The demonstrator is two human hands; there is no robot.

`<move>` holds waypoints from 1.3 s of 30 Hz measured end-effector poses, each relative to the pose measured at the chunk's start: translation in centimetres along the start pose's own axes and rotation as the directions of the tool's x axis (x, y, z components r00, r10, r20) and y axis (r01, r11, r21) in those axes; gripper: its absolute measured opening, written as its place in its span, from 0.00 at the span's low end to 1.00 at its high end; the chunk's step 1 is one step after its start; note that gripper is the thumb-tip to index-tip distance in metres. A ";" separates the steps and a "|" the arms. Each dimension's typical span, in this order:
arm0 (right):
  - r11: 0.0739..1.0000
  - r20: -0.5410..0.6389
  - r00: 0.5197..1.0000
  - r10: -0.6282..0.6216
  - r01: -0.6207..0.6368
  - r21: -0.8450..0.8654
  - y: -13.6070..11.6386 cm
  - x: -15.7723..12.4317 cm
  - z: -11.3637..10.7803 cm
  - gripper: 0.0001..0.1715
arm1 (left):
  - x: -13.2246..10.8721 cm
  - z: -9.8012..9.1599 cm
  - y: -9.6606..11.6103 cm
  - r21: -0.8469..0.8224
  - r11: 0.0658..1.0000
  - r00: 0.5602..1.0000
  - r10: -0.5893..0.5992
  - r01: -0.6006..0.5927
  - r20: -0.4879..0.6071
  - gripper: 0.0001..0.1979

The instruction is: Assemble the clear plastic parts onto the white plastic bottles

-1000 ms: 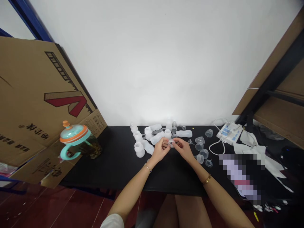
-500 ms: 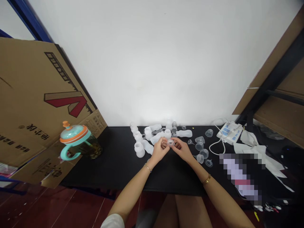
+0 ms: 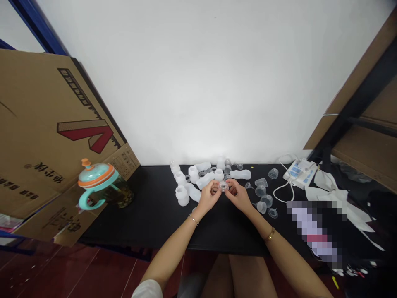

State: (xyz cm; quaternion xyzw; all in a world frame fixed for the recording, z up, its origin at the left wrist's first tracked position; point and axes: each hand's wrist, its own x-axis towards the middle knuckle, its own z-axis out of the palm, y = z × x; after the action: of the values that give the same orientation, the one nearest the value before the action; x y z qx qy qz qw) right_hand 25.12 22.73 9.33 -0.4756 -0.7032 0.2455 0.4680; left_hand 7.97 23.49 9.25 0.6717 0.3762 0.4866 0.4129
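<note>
Over the black table my left hand (image 3: 209,195) and my right hand (image 3: 238,196) meet in front of me. Both pinch a clear round bottle ring (image 3: 223,187) by its edges, one from each side; its open centre faces up. Whether a nipple sits inside it is too small to tell. Behind and left of my left hand lie white bottle bodies (image 3: 182,196), some upright and some on their sides. To the right of my right hand are several clear caps (image 3: 260,190) and a clear nipple (image 3: 273,212) with a wide flange.
A teal and orange lidded jug (image 3: 97,182) stands at the left, by a large cardboard box (image 3: 37,136). A white power strip (image 3: 300,173) with a looped cable lies at the right, near white paper pieces (image 3: 328,194) and a blurred-out item (image 3: 313,231). A white wall rises behind.
The clear ring has tilted slightly and my right fingers have shifted a little on its edge. Everything else stays as it was.
</note>
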 end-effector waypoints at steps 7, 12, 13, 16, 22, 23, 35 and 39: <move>1.000 0.007 1.000 -0.013 0.013 -0.021 0.0 -0.1 0.1 0.17 | 0.1 -0.1 -0.4 -0.010 1.000 1.000 -0.018 0.018 -0.015 0.13; 0.999 0.007 1.000 -0.015 0.016 -0.038 -0.1 -0.2 0.1 0.17 | 0.1 -0.2 -0.5 -0.027 0.999 0.999 -0.026 0.026 -0.021 0.13; 0.999 0.007 1.000 -0.018 0.018 -0.039 -0.1 -0.2 0.1 0.17 | 0.1 -0.2 -0.5 -0.030 0.999 0.999 -0.027 0.026 -0.020 0.13; 0.999 0.009 1.000 -0.026 0.026 -0.031 -0.2 -0.2 0.1 0.16 | 0.1 -0.2 -0.6 -0.037 0.999 0.999 -0.027 0.026 -0.026 0.13; 0.999 0.006 0.999 -0.035 0.036 -0.025 -0.2 -0.2 0.1 0.16 | 0.1 -0.2 -0.4 -0.036 0.999 0.999 -0.039 0.038 -0.026 0.13; 0.999 0.004 0.999 -0.036 0.036 -0.027 -0.1 -0.2 0.2 0.17 | 0.0 -0.2 -0.3 -0.041 0.998 0.999 -0.042 0.041 -0.020 0.13; 0.999 -0.009 1.000 0.006 -0.006 -0.052 0.0 -0.1 0.3 0.20 | 0.1 -0.2 -0.3 -0.020 1.000 0.999 -0.016 0.016 -0.038 0.12; 0.994 0.013 1.000 0.029 -0.027 -0.108 0.4 0.0 0.3 0.15 | 0.0 -0.1 -0.2 0.059 0.998 0.998 -0.002 0.006 -0.066 0.10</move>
State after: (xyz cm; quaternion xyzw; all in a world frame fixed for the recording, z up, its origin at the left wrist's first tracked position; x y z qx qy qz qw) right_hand 25.00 22.95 8.90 -0.5082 -0.7120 0.2171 0.4331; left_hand 7.84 23.62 9.08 0.6666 0.4050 0.4963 0.3812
